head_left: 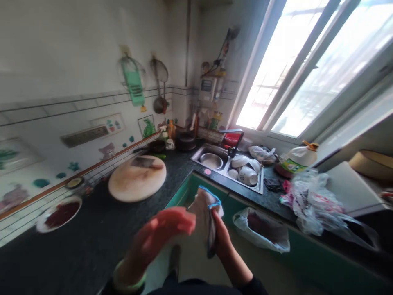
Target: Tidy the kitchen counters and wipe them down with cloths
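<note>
My right hand (221,237) grips a folded pale cloth with a blue edge (205,213), held upright over the floor in front of the counter. My left hand (167,225) is just left of the cloth, blurred by motion, with its fingers stretched out and nothing seen in them. A small gap seems to part its fingertips from the cloth. On the counter beyond my left hand lies a round wooden cutting board (135,184), with a cleaver (143,162) resting near its far side.
A white dish of dark red food (75,199) stands at the left. The double sink (225,166) holds a metal basin and several white bowls. A lined waste bin (236,221) hangs at the cabinet front. Plastic bags (316,200) and an oil jug (302,157) crowd the right counter.
</note>
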